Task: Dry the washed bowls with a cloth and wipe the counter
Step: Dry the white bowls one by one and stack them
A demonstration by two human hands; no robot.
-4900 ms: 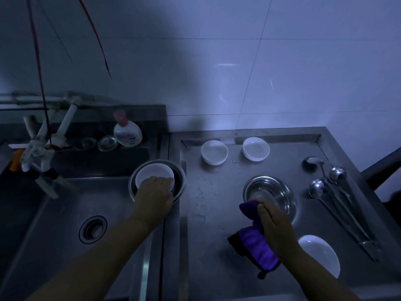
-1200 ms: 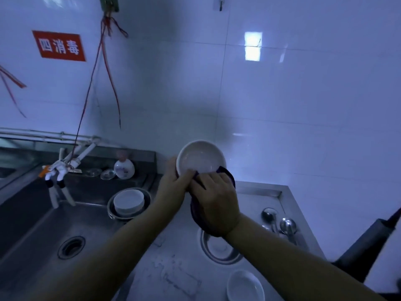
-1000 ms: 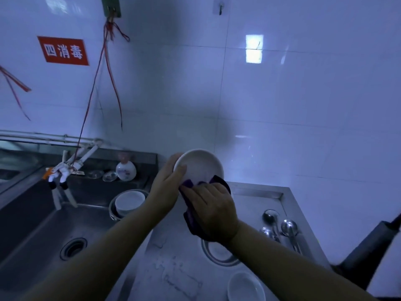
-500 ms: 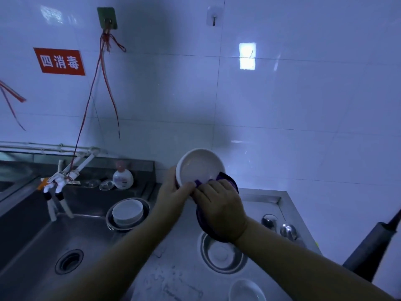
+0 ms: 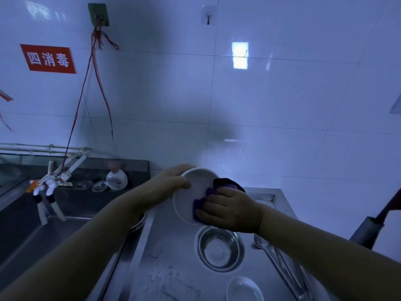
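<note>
I hold a white bowl (image 5: 191, 196) in the air above the steel counter (image 5: 173, 268). My left hand (image 5: 171, 185) grips its upper left rim. My right hand (image 5: 230, 211) presses a purple cloth (image 5: 219, 192) against the bowl's right side. The bowl is tilted, and I cannot tell which face is toward me. A steel bowl (image 5: 220, 248) sits on the counter right below my hands. A second white bowl (image 5: 244, 290) stands near the counter's front edge.
A sink (image 5: 43, 235) lies to the left, with white taps (image 5: 50, 187) and a soap bottle (image 5: 116, 179) behind it. A steel basin (image 5: 138, 222) sits under my left forearm. Several metal spoons (image 5: 282, 270) lie at the counter's right. Water drops mark the counter.
The bowl has been turned and lowered slightly in my hands. The cloth has shifted from the bowl's lower rim onto its right side. The view has dipped down toward the counter.
</note>
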